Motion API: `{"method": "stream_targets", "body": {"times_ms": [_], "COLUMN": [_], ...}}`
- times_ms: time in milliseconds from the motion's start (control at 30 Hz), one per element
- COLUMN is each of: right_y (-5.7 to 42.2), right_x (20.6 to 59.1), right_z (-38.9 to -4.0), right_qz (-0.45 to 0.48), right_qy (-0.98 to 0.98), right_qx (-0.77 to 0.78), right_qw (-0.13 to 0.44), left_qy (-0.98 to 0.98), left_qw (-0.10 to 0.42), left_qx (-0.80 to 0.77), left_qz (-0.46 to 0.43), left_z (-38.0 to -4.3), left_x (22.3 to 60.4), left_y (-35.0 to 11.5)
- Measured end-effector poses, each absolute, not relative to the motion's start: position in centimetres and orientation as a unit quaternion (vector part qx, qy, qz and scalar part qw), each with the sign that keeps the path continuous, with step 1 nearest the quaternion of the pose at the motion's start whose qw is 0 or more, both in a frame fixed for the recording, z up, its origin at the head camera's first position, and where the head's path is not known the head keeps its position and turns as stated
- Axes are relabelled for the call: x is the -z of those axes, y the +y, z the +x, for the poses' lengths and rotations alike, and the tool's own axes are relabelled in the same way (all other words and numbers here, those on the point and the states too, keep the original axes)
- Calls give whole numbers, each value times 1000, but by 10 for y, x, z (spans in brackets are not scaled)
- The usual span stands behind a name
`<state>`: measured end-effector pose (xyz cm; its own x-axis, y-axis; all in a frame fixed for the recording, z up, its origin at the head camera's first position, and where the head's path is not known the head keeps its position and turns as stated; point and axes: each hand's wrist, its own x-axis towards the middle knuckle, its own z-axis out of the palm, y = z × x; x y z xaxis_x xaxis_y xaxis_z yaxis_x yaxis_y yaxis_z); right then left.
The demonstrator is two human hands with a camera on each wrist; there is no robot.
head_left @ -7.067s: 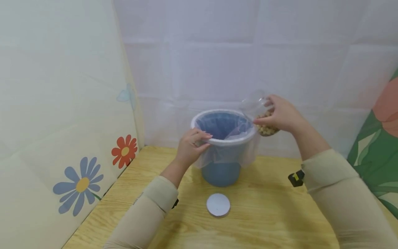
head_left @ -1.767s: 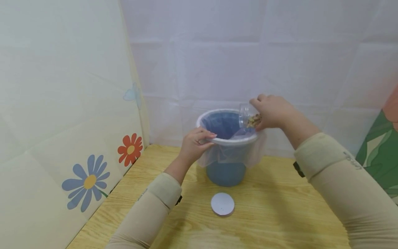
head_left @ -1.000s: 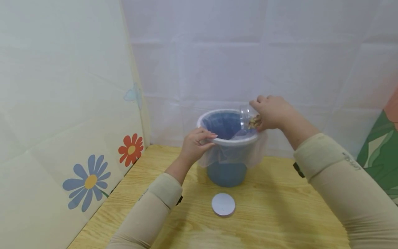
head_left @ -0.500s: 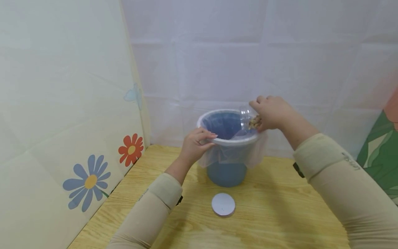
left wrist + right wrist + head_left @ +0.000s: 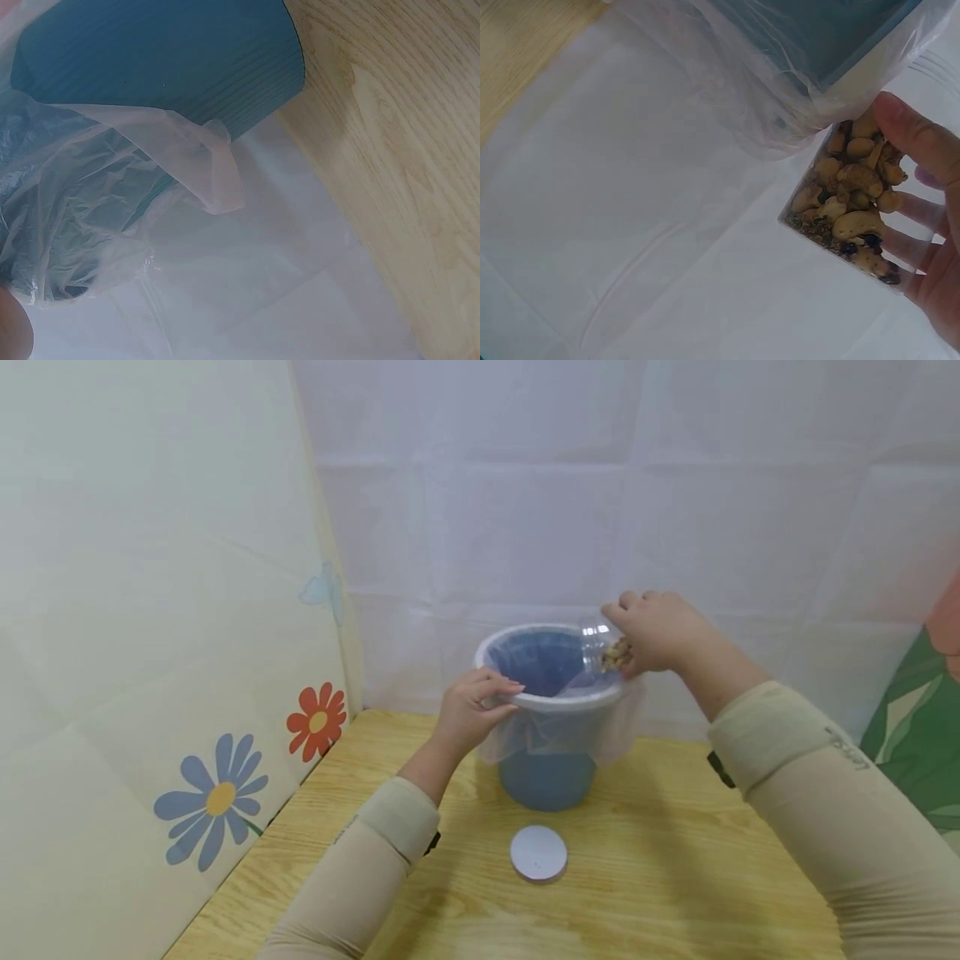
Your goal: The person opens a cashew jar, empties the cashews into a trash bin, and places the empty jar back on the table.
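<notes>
A blue trash can (image 5: 546,781) with a white rim stands on the table, lined with a thin clear bag (image 5: 555,735) folded over its outside. My left hand (image 5: 463,714) grips the near left of the rim, fingers over the top and thumb below. In my right hand (image 5: 656,631) is a clear jar (image 5: 594,639), tipped on its side with its mouth over the can's right rim. Mixed nuts (image 5: 851,199), cashews among them, lie inside toward the jar's base, as the right wrist view shows. No nuts show in the visible part of the can.
A round white lid (image 5: 538,852) lies on the wood-grain table (image 5: 637,877) in front of the can. Close behind the can hangs a white sheet (image 5: 487,527). A panel with printed flowers (image 5: 219,798) bounds the left side, and a green leafy one (image 5: 915,735) the right.
Over about seven seconds the jar has moved left to the rim and tipped further, mouth toward the can. The left hand has kept its grip. Within the last second, hardly anything differs.
</notes>
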<state>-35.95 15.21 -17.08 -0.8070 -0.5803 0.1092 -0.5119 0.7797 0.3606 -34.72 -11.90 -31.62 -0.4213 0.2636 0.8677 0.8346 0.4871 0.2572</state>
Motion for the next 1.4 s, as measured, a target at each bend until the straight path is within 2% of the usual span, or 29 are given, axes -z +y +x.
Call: {"method": "stream_targets", "body": {"times_ms": [1400], "right_y": [151], "right_x": [170], "right_z": [-355], "right_qz": [286], "right_qy": [-932], "right_qx": [190], "right_qw": [119], "left_qy": [-763], "left_qw": [398], "left_qx": [362], "left_qz": [-358], "left_z": [-345], "left_x": [315], "left_y": [-115]}}
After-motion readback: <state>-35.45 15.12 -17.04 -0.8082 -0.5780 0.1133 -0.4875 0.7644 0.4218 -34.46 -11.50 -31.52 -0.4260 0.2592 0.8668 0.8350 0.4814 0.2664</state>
